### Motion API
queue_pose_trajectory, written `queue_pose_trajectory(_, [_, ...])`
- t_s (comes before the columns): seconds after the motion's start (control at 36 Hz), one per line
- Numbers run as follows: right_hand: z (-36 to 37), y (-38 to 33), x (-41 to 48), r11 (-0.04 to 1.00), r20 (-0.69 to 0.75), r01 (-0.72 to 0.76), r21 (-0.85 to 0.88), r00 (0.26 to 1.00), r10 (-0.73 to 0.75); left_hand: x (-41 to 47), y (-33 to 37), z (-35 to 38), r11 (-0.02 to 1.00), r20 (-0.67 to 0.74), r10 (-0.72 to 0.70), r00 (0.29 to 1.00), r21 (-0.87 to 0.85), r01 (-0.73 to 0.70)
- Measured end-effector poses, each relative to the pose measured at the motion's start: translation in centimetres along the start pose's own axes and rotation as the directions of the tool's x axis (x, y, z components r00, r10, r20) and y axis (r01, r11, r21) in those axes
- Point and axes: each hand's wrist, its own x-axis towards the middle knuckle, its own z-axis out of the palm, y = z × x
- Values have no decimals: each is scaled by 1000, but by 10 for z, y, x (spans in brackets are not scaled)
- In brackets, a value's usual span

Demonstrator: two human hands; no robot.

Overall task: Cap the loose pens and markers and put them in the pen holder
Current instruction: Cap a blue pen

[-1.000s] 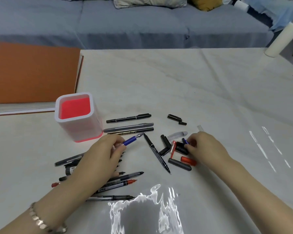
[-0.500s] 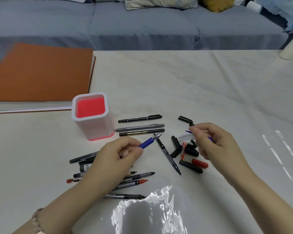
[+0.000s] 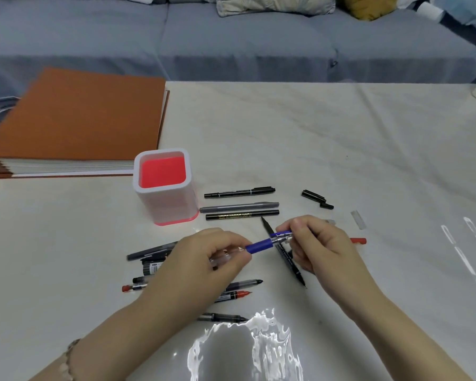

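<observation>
A clear pen with a blue grip (image 3: 259,246) is gripped by the left hand (image 3: 204,261); a clear, blue-clipped cap (image 3: 282,235) is pinched at its tip by the right hand (image 3: 323,247).

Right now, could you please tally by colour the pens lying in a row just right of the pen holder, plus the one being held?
Black pens: 2
Grey pen: 1
Blue pen, held by left hand and right hand: 1
Total: 4

The right hand (image 3: 323,247) hides the blue pen's (image 3: 260,246) tip, possibly inside its cap (image 3: 283,235).
</observation>
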Motion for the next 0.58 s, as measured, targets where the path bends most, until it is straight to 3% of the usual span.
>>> queue_pose_trajectory(0.14, [3, 7, -3, 972, 85, 124, -200, 990, -109, 1, 1, 2, 968, 42, 143, 989, 201, -149])
queue_pose_trajectory(0.25, [5, 10, -6, 947, 63, 189, -258, 982, -179, 2, -2, 4, 953, 64, 173, 983, 242, -183])
queue_pose_trajectory(0.36, [0, 15, -13, 910, 75, 272, -313, 962, -262, 7, 7, 5, 998, 113, -2, 994, 69, -5])
queue_pose_trajectory(0.47, [-12, 13, -17, 877, 208, 336, -343, 938, -278, 16, 16, -1, 942, 410, -201, 890, -167, 290])
queue_pose_trajectory(0.53, [-17, 11, -11, 846, 321, 338, -413, 923, -211, 20, 12, 1, 947, 409, -216, 886, -133, 293])
queue_pose_trajectory(0.58, [-25, 13, 2, 806, 357, 330, -491, 921, -160, 23, 2, 5, 984, 274, -176, 945, 24, 176])
